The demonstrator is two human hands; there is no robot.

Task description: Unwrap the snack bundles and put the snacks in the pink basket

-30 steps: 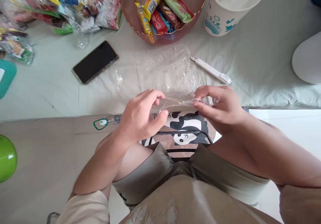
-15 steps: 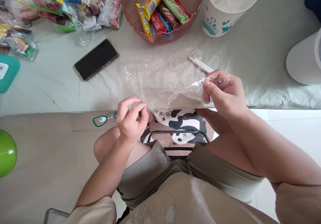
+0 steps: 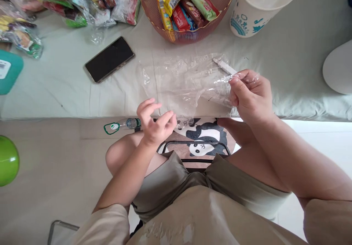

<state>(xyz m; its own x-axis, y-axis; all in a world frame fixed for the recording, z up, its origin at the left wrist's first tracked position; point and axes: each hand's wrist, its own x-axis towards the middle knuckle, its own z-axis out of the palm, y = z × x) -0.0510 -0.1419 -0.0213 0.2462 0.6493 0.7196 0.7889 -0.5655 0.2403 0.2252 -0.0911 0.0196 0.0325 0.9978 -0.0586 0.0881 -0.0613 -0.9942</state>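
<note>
Two hands [image 3: 252,100], one phone [image 3: 110,59], one bowl [image 3: 189,37]

Left hand [image 3: 156,123] open, fingers [image 3: 165,118] loosely curled, right hand [image 3: 251,96] pinching, forearms [image 3: 294,153] angled inward

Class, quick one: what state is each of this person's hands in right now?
Left hand: open, fingers loosely curled; any contact with the film cannot be told.
Right hand: closed, pinching clear plastic film.

Head view, near, facing down over tabletop [image 3: 115,100].
</note>
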